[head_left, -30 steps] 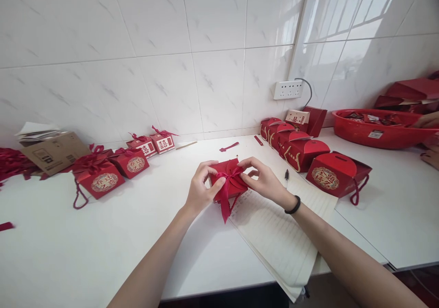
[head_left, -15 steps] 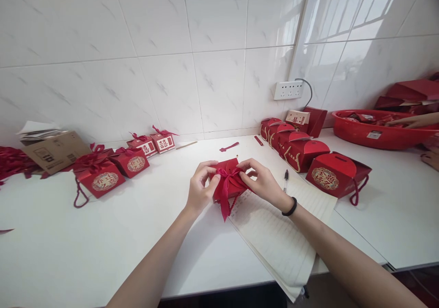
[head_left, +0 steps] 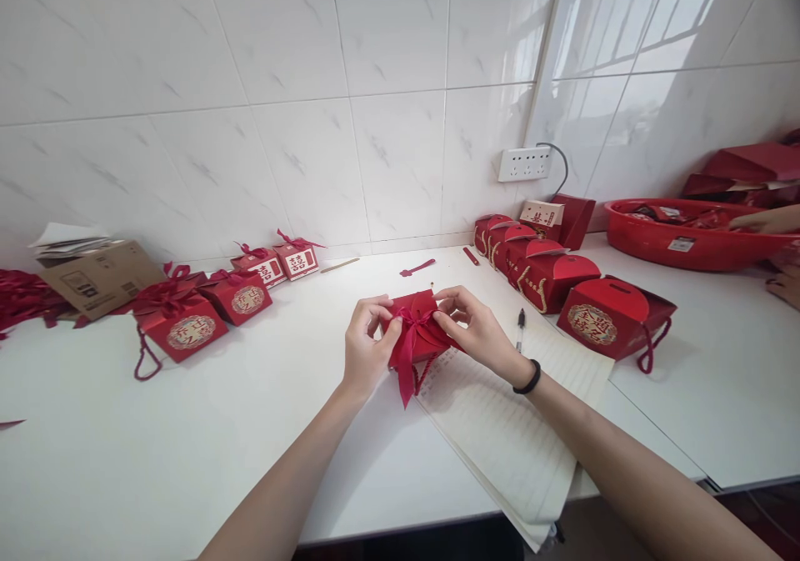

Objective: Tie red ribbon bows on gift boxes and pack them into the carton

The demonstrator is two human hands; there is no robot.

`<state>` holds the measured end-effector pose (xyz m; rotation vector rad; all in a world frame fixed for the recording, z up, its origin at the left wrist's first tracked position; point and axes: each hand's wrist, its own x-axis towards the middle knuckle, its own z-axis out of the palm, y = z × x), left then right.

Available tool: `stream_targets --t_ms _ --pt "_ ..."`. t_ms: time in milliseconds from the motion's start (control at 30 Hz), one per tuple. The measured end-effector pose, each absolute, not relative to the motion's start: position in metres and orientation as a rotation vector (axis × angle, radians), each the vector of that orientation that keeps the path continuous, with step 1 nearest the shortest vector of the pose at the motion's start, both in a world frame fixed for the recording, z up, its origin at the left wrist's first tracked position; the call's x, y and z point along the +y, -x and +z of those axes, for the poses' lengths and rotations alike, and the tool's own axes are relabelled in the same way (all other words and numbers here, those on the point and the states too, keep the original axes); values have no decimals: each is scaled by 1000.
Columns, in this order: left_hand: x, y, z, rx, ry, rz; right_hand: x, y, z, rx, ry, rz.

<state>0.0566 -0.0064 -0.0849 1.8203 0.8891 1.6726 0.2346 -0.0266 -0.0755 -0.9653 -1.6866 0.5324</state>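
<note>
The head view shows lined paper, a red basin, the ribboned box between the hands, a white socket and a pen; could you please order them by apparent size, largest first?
1. Lined paper, partly covered
2. Red basin, nearly reaching the picture's edge
3. Ribboned box, partly covered
4. White socket
5. Pen

The ribbon (head_left: 406, 371) looks satiny cloth, the box (head_left: 431, 343) smooth card.

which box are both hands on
The middle red box, with the left hand and right hand holding its ribbon bow; the others stand clear of both.
</note>
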Motion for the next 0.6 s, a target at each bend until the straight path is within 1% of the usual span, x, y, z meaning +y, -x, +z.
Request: stream_targets --t_ms 333,467,600 --pt "-7 -53 -84 870 -2250 1807 -30 -236 -68 -1698 940 517" --pt "-6 -53 -85 853 -2286 1847 -31 -241 -64 -1774 877 592" --pt "-5 -52 -86 860 -2282 1835 -31 -245 -62 -1813 911 650"
